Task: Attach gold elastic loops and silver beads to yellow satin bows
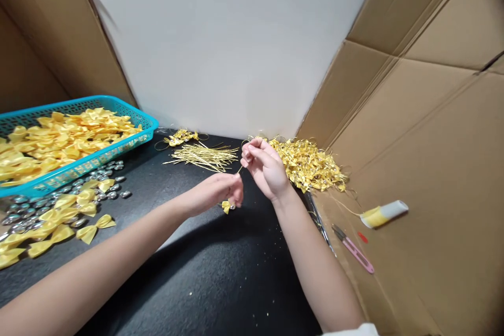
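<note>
In the head view, we hold a short gold cord between our hands: the grip of our left hand is pinched closed at its lower end, that of our right hand at its upper. A small yellow bow shows just below our left fingers; we cannot tell how it is attached. On the black surface beyond lie loose gold cords, with a heap of yellow bows beside our right hand and a turquoise basket at left.
</note>
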A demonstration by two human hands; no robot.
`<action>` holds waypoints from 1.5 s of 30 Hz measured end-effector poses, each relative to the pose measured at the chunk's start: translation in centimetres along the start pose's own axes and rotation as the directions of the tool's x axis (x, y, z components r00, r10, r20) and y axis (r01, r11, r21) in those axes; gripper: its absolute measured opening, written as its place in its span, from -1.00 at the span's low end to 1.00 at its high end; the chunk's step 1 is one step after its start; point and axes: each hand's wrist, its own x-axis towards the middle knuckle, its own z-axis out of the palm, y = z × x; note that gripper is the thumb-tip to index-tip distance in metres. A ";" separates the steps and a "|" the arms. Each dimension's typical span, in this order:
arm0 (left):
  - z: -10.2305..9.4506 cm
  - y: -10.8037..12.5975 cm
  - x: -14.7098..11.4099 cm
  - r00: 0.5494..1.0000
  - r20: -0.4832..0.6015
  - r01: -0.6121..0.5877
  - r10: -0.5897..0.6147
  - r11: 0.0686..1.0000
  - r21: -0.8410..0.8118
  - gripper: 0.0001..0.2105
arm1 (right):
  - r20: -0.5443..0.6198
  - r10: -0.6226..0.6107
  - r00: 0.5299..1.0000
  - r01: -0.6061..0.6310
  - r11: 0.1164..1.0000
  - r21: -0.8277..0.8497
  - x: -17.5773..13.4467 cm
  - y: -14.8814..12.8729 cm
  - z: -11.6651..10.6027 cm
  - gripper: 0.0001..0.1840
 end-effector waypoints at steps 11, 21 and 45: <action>-2.8 -1.2 1.6 0.832 -0.544 -0.179 -0.106 0.877 -0.446 -0.83 | -0.029 0.227 0.974 -0.224 0.920 -0.322 0.6 2.0 -4.4 -0.68; -2.3 -2.7 0.2 0.991 -0.132 0.026 0.006 0.970 0.243 -0.76 | 0.035 0.046 0.998 -0.013 0.766 -0.642 -0.4 3.3 -2.4 -0.77; -3.7 -4.6 0.4 0.945 -0.301 -0.069 0.131 0.976 0.208 -0.66 | 0.015 -0.337 0.941 0.261 0.697 -0.668 -0.2 8.5 -4.0 -0.88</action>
